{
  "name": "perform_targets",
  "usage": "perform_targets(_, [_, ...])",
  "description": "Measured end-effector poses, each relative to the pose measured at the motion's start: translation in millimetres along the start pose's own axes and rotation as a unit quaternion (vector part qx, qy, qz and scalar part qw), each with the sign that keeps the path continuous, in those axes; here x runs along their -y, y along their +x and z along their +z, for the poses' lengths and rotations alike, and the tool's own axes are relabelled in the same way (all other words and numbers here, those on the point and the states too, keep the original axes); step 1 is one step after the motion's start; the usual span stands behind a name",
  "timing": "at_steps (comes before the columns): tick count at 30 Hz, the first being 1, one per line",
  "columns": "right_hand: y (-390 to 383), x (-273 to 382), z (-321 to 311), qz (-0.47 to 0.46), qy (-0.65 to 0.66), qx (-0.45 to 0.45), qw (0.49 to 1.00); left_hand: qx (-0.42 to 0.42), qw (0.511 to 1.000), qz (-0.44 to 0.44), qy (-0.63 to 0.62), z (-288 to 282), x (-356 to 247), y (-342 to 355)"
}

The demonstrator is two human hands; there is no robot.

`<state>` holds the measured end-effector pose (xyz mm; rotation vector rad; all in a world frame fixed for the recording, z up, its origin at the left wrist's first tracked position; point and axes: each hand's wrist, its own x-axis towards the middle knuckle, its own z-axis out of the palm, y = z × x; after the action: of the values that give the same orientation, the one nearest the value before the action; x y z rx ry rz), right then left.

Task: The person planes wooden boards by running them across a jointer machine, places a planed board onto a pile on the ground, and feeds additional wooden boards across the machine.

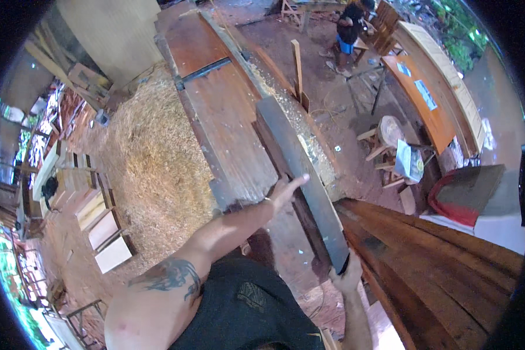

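Note:
A long dark wooden plank (pixel 300 172) lies lengthwise along the right side of a long machine bed (pixel 236 137), which looks like a jointer. My left hand (pixel 287 191) holds the plank at about its middle, one digit stretched across the upper face and the other fingers partly hidden at its left side. At the near end, my right hand (pixel 348 275) grips the plank's end, its fingers partly covered by the wood. Farther up the bed, a dark crosswise slot (pixel 206 72) separates the reddish far section from the near one.
A big heap of wood shavings (pixel 157 134) lies left of the bed. Stacked brown boards (pixel 426 262) stretch away at the lower right. Pale wooden blocks (pixel 103 233) rest at the left. Beyond are stools (pixel 389 133), an orange panel (pixel 423 102) and another person (pixel 349 29).

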<state>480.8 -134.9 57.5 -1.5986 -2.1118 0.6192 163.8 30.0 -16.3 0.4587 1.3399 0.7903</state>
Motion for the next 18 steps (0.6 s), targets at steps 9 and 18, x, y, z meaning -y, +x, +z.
perform_targets(9, [73, -6, 18, 0.003, -0.050, -0.016, 0.999, 0.038, 0.999, 0.021, -0.031, -31, -46, 60])
perform_targets(18, [73, -25, 24, 0.053, 0.007, -0.014, 0.998, 0.006, 0.999, 0.041, -0.021, -13, -51, 49])
